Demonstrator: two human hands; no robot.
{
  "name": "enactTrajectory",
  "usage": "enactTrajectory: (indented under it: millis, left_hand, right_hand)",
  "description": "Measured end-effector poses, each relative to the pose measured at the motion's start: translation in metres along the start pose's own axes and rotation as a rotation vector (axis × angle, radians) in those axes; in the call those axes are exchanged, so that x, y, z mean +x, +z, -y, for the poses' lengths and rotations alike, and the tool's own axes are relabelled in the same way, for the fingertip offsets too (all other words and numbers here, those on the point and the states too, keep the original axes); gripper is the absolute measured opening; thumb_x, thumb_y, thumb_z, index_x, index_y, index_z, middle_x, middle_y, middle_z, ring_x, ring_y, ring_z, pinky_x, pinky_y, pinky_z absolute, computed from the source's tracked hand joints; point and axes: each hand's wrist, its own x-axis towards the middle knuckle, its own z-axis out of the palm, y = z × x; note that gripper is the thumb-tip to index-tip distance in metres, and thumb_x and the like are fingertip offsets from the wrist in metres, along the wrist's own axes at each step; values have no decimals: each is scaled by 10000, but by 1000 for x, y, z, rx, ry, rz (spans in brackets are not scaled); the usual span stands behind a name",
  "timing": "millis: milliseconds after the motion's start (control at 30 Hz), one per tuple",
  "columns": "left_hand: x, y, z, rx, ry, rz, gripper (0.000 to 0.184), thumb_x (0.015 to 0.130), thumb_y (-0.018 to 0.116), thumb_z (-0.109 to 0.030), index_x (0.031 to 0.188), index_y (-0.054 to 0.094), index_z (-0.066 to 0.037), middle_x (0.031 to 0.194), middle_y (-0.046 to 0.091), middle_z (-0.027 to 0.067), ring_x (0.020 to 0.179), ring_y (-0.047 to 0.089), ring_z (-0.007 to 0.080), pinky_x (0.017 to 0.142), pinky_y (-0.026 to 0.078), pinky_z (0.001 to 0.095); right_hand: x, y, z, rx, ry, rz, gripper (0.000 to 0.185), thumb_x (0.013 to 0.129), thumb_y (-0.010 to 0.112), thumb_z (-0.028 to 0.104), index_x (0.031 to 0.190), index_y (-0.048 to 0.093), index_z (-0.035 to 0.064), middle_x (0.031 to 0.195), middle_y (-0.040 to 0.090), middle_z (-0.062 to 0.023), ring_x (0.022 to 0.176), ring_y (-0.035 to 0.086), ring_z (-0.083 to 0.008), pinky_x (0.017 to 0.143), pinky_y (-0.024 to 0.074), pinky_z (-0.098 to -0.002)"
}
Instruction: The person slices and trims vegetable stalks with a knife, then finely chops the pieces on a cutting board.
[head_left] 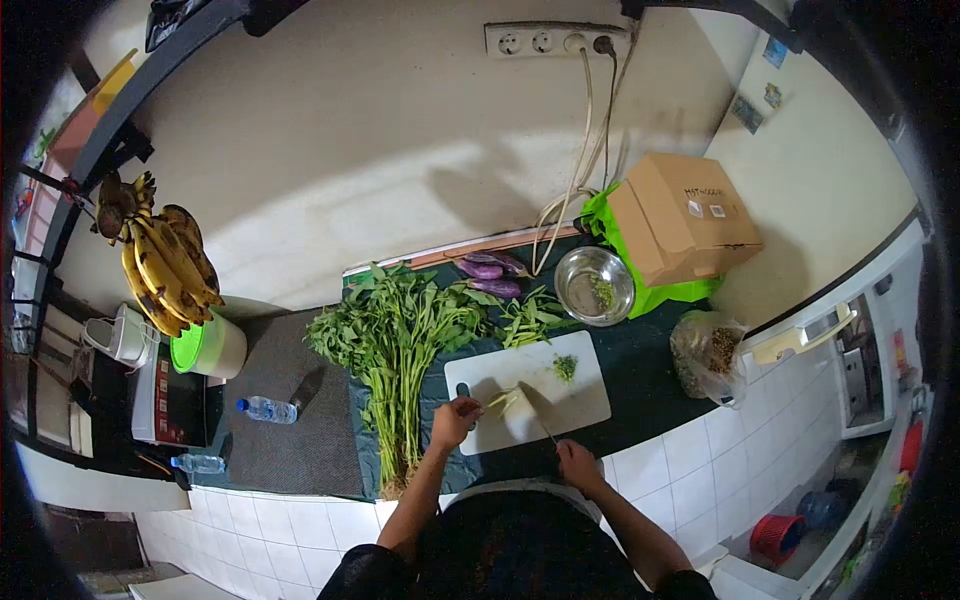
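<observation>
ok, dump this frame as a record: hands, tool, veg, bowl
left hand: at left edge of cutting board, grip unclear
right hand: closed on knife
chopped greens: small pile on board
metal bowl: beyond board, green bits inside
eggplants: purple, left of bowl
leafy bunch: left of board, stems toward person

The cutting board [590, 400] lies at the frame's lower centre, leafy stems [392, 350] to its left, eggplants [495, 288] and bowl [575, 280] above.

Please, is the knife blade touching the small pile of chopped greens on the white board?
Apart. The head view shows a bare strip of the white board between the knife blade and the chopped greens.
</observation>
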Motion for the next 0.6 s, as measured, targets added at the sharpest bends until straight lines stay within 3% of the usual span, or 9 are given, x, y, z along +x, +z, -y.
enactTrajectory:
  millis: [67,167,300,367,400,600]
  left_hand:
    - [-5,2,-16,-4,25,79,249,832,746,-211,1008,710,-38,915,735,128,804,717,223,738,555,352]
    - [3,18,-14,198,166,142,252,841,717,-239,1002,712,-45,912,729,144,840,713,261,776,551,365]
    - [13,44,-24,232,233,238,258,840,708,-258,993,717,-50,925,722,150,836,701,304,779,547,385]
    - [17,60,-17,272,272,252,269,861,674,-255,1072,713,-93,956,710,166,851,684,363,776,541,421]
    - [15,65,-20,245,270,208,219,830,689,-226,958,709,-50,871,709,167,829,682,346,766,540,433]
    - [9,74,-29,463,361,-9,195,840,638,-248,939,654,-81,857,687,164,785,671,364,745,541,476]
  right_hand:
    - [7,3,-4,-23,46,2,359,998,486,322,1109,634,14,738,620,-85,630,588,-177,627,478,-345]
    - [17,6,-15,25,-67,-53,365,1003,474,329,1098,633,14,739,625,-112,636,597,-205,642,486,-362]
    - [20,-2,-7,-82,-195,-154,372,1009,466,335,1088,631,11,774,641,-157,669,631,-258,665,498,-389]
    - [21,-7,-8,-115,-220,-196,372,1011,462,332,1076,629,6,781,644,-170,686,643,-280,669,498,-400]
    - [22,-8,-9,-95,-173,-198,373,1014,451,328,1060,629,4,780,642,-179,700,648,-304,670,494,-414]
    - [14,-21,-5,-76,-77,-245,386,1021,425,326,1017,626,-4,755,632,-188,722,649,-351,672,484,-444]
